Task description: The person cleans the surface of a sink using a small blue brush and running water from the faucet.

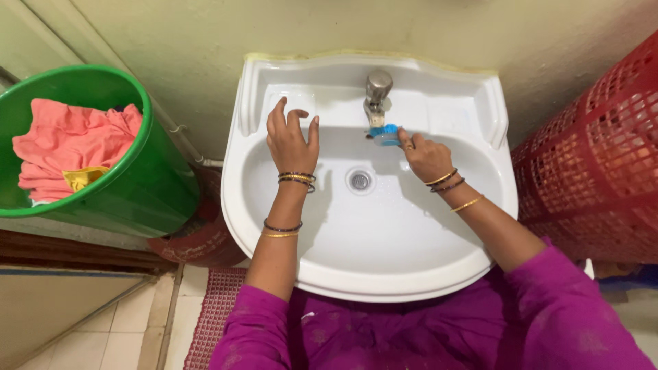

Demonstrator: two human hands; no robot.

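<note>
A white wall-hung sink (439,260) fills the view. The right hand (426,156) has its fingers closed around a blue brush (386,133) just below the tap (375,92). The left hand (291,140) rests with fingers spread on the wet rim and may slip; bangles could knock the basin.

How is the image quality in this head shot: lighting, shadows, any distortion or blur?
Head view: soft, even light; the white sink shows no harsh glare, only faint shadows beside the left hand. The right hand and blue brush at the tap look sharp. Wide-angle bending curves the green bucket and red basket at the edges.
</note>
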